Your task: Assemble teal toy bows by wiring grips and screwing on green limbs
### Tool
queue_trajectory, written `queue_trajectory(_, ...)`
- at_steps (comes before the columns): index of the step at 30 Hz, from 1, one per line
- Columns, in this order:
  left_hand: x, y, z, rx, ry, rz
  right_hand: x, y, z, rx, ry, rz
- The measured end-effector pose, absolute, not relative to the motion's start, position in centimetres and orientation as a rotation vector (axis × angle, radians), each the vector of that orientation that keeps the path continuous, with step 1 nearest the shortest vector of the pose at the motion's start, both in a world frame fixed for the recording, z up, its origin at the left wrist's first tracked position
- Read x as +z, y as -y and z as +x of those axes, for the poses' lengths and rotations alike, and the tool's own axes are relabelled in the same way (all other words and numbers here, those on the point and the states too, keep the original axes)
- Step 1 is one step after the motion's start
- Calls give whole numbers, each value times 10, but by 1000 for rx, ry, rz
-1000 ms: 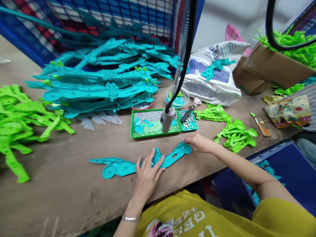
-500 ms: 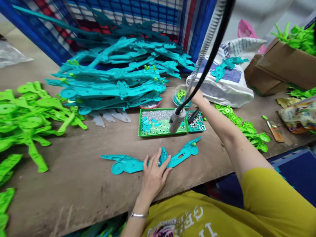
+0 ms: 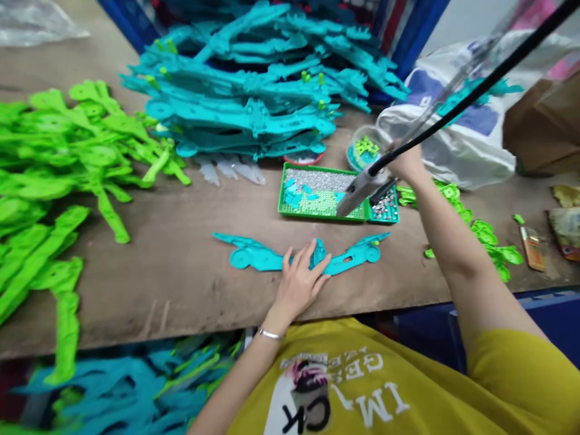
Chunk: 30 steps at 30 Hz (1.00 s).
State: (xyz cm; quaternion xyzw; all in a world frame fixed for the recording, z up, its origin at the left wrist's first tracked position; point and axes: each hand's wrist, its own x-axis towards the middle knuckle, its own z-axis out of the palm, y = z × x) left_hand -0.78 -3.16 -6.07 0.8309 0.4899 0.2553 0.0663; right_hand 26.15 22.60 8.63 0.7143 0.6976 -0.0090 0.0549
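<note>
Brown tabletop (image 3: 181, 266), left hand (image 3: 301, 279) splayed on teal part (image 3: 259, 257) — right hand (image 3: 405, 163) beside round tub (image 3: 356, 136), can't tell its grip

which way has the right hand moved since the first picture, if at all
Yes, farther out: judged against the green tray, the right hand went from its near side to beyond its far right corner.

Head-high view, forward and steeply down.
</note>
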Motion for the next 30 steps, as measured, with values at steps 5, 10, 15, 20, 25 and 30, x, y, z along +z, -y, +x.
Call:
queue_trajectory(5,-58,33,-6,705,-1492,2469,102,-127,268,-128,-2414,2040)
queue_trajectory(10,-61,34,-3,707,-1468,2440,82,-56,204,-975,-3042,1342)
queue_trajectory(15,-69,34,-1,617,-1491,2396,37,-67,93,-1003,-3275,1049)
queue_trajectory(20,-78,33,5,577,-1469,2352,-2,-84,34,-943,-3267,872)
queue_trajectory(25,-91,31,12,622,-1454,2260,-9,-82,24,-849,-3202,885)
queue_trajectory(30,-101,30,17,648,-1431,2264,-6,-81,19,-799,-3140,830)
